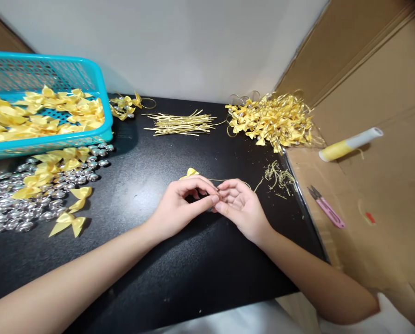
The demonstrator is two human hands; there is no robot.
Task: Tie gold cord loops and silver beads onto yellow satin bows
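Note:
My left hand (184, 200) and my right hand (241, 206) meet over the middle of the black table, thumbs and fingertips pinched together. Between them they hold a thin gold cord (215, 180), part of which shows behind the fingers and past my right hand. The gripped part is hidden by the fingertips. A yellow ribbon bow (190, 172) peeks out behind my left hand; whether it is joined to the cord is hidden. Beyond the hands lies a bundle of cut gold cords (181, 123).
Left: a turquoise basket (105, 102) of yellow bows, with silver beads (36, 204) and loose bows (68, 223) before it. Back right: a heap of finished bows on cord loops (271, 118). Right: cord scraps (278, 176), pink thread snips (327, 208) and a tube (349, 144) on cardboard.

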